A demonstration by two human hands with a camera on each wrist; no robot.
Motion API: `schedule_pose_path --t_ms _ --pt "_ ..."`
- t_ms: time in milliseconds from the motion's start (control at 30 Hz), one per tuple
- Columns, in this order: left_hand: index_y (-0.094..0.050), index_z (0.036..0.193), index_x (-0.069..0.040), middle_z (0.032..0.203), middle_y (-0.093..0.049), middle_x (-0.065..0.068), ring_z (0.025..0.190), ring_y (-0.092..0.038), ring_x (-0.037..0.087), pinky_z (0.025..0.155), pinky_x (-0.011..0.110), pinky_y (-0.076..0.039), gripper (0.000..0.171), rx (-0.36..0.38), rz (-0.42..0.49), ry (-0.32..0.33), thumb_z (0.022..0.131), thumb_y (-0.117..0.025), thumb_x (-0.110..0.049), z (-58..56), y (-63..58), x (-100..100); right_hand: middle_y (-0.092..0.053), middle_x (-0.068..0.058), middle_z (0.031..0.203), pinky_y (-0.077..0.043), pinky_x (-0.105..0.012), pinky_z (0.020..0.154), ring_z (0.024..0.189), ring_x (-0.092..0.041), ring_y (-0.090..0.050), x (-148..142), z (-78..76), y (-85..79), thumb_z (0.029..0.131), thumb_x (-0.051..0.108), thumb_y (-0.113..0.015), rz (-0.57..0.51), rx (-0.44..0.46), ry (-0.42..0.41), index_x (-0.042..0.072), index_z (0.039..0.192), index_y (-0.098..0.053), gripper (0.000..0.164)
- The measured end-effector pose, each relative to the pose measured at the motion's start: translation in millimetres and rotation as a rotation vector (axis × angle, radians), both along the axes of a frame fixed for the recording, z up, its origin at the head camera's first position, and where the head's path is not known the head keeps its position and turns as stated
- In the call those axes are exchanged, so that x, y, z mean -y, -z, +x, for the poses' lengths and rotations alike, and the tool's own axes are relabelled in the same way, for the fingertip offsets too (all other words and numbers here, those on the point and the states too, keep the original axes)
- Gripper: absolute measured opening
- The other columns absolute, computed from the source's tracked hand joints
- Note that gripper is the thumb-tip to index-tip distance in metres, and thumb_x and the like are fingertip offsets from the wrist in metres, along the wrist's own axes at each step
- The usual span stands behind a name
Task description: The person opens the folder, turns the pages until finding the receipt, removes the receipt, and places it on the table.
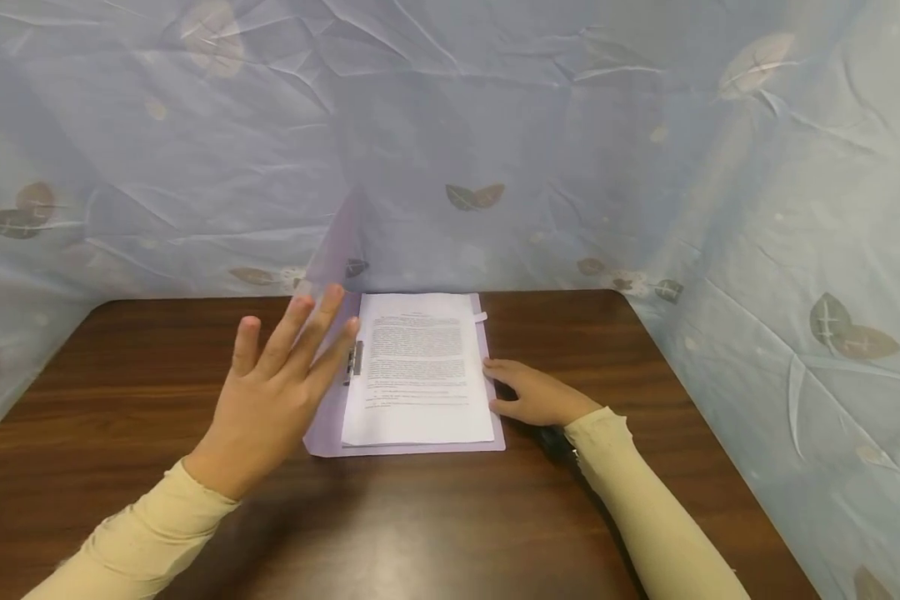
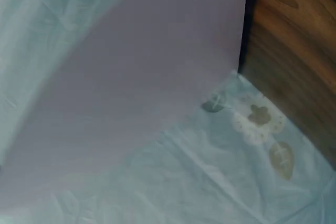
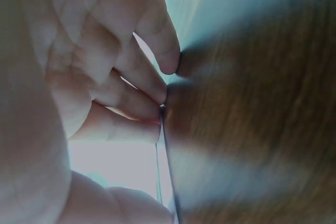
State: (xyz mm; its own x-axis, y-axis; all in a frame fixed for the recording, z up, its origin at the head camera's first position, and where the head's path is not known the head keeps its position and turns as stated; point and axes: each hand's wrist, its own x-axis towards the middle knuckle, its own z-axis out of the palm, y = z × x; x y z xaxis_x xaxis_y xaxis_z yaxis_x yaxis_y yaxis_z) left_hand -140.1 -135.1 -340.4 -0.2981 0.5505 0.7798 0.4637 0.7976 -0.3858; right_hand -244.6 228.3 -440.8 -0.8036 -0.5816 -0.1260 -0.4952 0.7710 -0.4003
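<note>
A lilac folder [image 1: 328,429] lies on the wooden table [image 1: 420,533], about midway between its left and right edges, with its top end up against the far edge. The stack of printed sheets [image 1: 416,421] is inside it, text side up, beside a metal clip [image 1: 356,358] at the left; whether the clip holds them I cannot tell. The cover [image 1: 337,242] stands raised at the folder's left side, tilted, neither laid down on the table nor resting over the sheets.

The left hand [image 1: 270,408] is up near the cover, fingers spread; I cannot tell whether it touches it. The right hand [image 1: 536,392] rests at the folder's right edge, fingertips on that edge and thumb apart from them, with no clear pinch.

I judge the handling to be partway: the sheets look squared in place, while the cover is not yet settled, either wide open or closed
</note>
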Motion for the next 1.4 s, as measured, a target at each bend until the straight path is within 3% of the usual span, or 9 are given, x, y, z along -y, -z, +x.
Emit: schedule_pose_path --t_ms 133,200,333,533,633,833,933,1100,1400 --pt "-0.062 0.140 -0.003 0.162 -0.037 0.024 0.157 -0.024 0.031 0.126 0.053 0.000 0.058 0.162 0.079 -0.153 0.086 -0.050 0.016 18.7 -4.7 11.4 -0.034 -0.014 0.166 -0.029 -0.050 0.122 0.154 -0.032 -0.031 2.8 0.5 -1.8 0.100 0.027 -0.067 0.001 -0.001 -0.007 0.001 0.158 -0.039 0.069" --pt "-0.062 0.138 -0.001 0.155 -0.043 0.030 0.153 -0.031 0.036 0.126 0.056 -0.003 0.056 0.222 0.125 -0.220 0.083 -0.065 0.007 24.6 -5.3 15.4 -0.035 -0.014 0.166 -0.029 -0.050 0.122 0.154 -0.032 -0.031 3.6 2.0 -3.6 0.100 0.026 -0.067 0.002 0.000 -0.006 0.001 0.158 -0.039 0.069" --pt "-0.060 0.136 0.003 0.136 -0.053 0.041 0.138 -0.042 0.048 0.124 0.062 -0.003 0.076 0.331 0.152 -0.335 0.068 -0.090 -0.013 29.8 -4.2 24.2 -0.035 -0.014 0.166 -0.028 -0.050 0.123 0.154 -0.032 -0.031 5.6 5.8 -6.8 0.100 0.026 -0.067 -0.003 0.011 -0.002 0.000 0.157 -0.040 0.068" --pt "-0.063 0.126 0.008 0.103 -0.059 0.043 0.107 -0.055 0.054 0.123 0.064 -0.008 0.081 0.382 0.116 -0.398 0.061 -0.096 -0.025 25.3 5.6 37.7 -0.035 -0.013 0.166 -0.028 -0.051 0.123 0.154 -0.032 -0.031 7.2 8.1 -5.9 0.100 0.026 -0.067 -0.006 0.018 0.001 0.000 0.156 -0.041 0.067" --pt "-0.065 0.112 0.010 0.091 -0.062 0.040 0.103 -0.057 0.055 0.120 0.068 -0.013 0.075 0.431 0.098 -0.423 0.058 -0.098 -0.028 19.3 16.4 43.3 -0.035 -0.013 0.166 -0.028 -0.050 0.123 0.154 -0.031 -0.030 6.7 8.0 -5.4 0.100 0.026 -0.067 -0.004 0.019 0.005 0.001 0.157 -0.041 0.067" --pt "-0.061 0.084 0.008 0.083 -0.059 0.035 0.102 -0.054 0.058 0.105 0.083 -0.017 0.066 0.680 0.080 -0.544 0.059 -0.097 -0.040 0.0 40.6 52.8 -0.037 -0.012 0.165 -0.029 -0.050 0.122 0.153 -0.031 -0.032 5.7 7.3 -5.1 0.100 0.025 -0.067 0.010 -0.004 0.012 0.002 0.156 -0.042 0.066" --pt "-0.063 0.088 0.010 0.086 -0.059 0.037 0.097 -0.055 0.061 0.098 0.086 -0.020 0.070 0.848 0.074 -0.585 0.064 -0.094 -0.048 -8.5 49.9 60.0 -0.037 -0.012 0.165 -0.029 -0.050 0.122 0.153 -0.031 -0.032 6.8 7.6 -4.8 0.100 0.026 -0.067 0.018 -0.007 0.007 0.001 0.156 -0.043 0.066" --pt "-0.060 0.114 0.012 0.101 -0.055 0.042 0.100 -0.052 0.067 0.090 0.086 -0.025 0.085 1.090 0.131 -0.586 0.069 -0.089 -0.054 -19.7 57.3 71.5 -0.037 -0.012 0.165 -0.028 -0.049 0.123 0.154 -0.030 -0.032 8.6 9.1 -5.4 0.101 0.026 -0.067 0.023 -0.005 0.011 0.001 0.155 -0.043 0.064" --pt "-0.044 0.145 0.011 0.127 -0.046 0.049 0.112 -0.048 0.070 0.085 0.078 -0.044 0.108 1.364 0.134 -0.552 0.075 -0.084 -0.061 -33.5 59.9 81.9 -0.038 -0.012 0.165 -0.029 -0.050 0.122 0.153 -0.031 -0.034 5.8 9.4 -6.3 0.101 0.023 -0.066 0.022 -0.012 0.009 0.001 0.155 -0.045 0.062"
